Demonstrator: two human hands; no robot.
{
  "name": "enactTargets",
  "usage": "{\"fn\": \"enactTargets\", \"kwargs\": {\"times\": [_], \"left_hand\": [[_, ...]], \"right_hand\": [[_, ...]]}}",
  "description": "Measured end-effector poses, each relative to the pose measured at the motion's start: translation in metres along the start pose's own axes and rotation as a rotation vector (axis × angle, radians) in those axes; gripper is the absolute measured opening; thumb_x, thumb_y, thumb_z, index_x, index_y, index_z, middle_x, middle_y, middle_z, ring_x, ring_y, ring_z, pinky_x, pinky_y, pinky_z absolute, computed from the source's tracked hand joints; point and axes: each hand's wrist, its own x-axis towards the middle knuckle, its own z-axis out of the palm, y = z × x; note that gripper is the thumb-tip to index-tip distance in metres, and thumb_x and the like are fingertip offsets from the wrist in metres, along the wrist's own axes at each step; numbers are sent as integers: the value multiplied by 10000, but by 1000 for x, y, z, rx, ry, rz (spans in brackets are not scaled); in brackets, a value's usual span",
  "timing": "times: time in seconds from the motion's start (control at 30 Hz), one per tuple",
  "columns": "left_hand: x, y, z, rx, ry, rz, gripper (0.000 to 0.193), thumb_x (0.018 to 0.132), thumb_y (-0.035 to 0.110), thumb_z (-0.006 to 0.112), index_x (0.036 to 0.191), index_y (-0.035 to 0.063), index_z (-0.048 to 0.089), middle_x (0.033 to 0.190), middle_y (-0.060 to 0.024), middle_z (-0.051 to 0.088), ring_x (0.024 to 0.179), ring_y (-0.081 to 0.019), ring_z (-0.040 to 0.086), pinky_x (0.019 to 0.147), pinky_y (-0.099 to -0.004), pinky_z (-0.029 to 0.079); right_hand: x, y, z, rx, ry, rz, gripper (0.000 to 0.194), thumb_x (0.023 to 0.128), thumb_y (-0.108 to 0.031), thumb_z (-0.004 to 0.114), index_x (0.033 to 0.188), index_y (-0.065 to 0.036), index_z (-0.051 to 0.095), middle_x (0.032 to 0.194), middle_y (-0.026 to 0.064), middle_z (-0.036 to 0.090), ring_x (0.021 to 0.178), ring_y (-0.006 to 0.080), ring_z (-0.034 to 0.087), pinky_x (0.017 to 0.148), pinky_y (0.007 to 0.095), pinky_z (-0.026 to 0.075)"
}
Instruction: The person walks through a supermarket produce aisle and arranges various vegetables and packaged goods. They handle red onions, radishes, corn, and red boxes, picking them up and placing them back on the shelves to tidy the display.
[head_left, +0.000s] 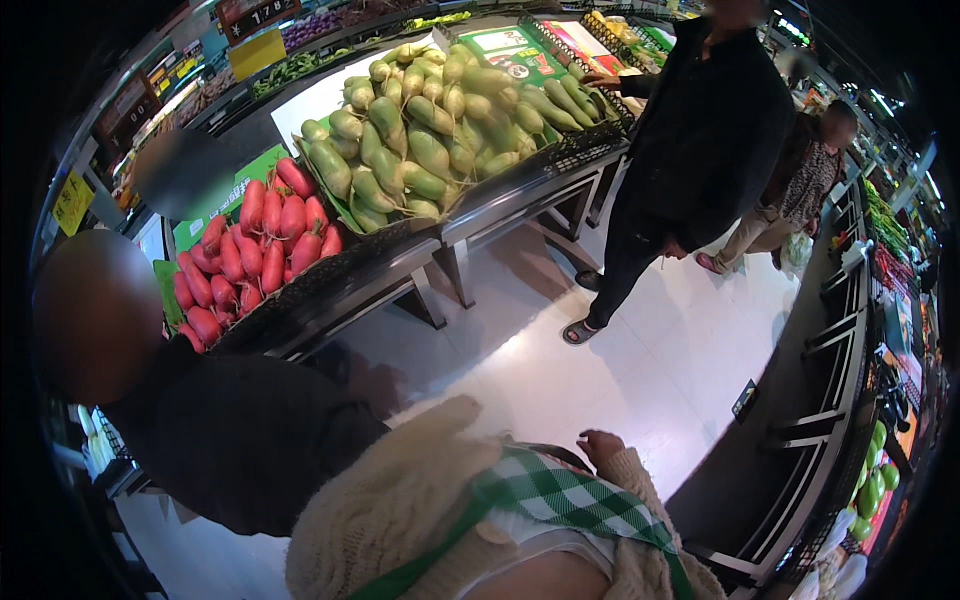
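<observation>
My left hand (469, 406) shows only as a small blurred patch at the end of a cream knit sleeve (390, 487); its fingers cannot be made out. In front of my waist hangs my right hand (600, 448), fingers loosely bent and a little apart, with nothing seen in it. Between my arms lies a green-and-white checked apron (555, 491). A dark strap or edge (551, 451) runs beside the right hand. Beyond the hands, green radishes (427, 142) are heaped on a produce stand (360, 300), with red radishes (259, 232) to their left.
Close on my left stands a person in dark clothes (240, 435). Another person in black (697, 127) reaches to the stand, near long green vegetables (566, 101). Farther back, someone carries a plastic bag (795, 251). A second stand (817, 435) lines the right side of the pale tiled floor (622, 382).
</observation>
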Motion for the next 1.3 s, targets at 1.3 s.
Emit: {"fn": "enactTargets", "kwargs": {"times": [1.3], "left_hand": [[83, 285, -331, -40, 939, -58, 274, 912, 223, 645, 1083, 11, 674, 1067, -172, 667, 957, -330, 654, 842, -390, 531]], "right_hand": [[548, -76, -232, -102, -370, -704, 269, 904, -287, 659, 1065, -74, 694, 923, 159, 700, 842, 348, 671, 759, 444, 524]]}}
